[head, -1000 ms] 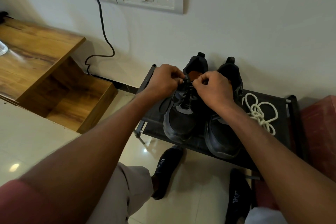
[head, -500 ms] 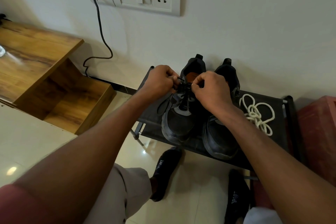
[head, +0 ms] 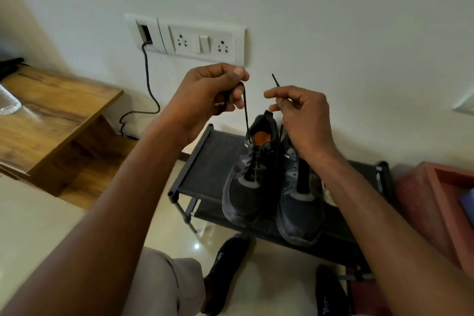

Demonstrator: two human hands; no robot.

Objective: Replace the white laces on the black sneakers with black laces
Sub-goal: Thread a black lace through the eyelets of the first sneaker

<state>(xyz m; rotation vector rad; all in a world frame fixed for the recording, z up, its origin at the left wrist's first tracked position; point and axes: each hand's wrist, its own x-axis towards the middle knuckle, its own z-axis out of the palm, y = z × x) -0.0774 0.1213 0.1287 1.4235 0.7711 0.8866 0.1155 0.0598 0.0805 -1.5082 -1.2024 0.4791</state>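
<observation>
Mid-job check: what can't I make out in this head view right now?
- White laces: mostly hidden behind the right forearm.
- Right sneaker: lacing hidden by the right hand and wrist.
- Left hand: fingers cover its black lace end.
- Rack: near right corner behind the arm.

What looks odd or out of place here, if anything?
Only the right sneaker stands out: it shows no lace and its tongue lies bare, while the left sneaker is laced in black. Both hands, left and right, hold up the black lace ends. Nothing looks spilled or damaged.
</observation>
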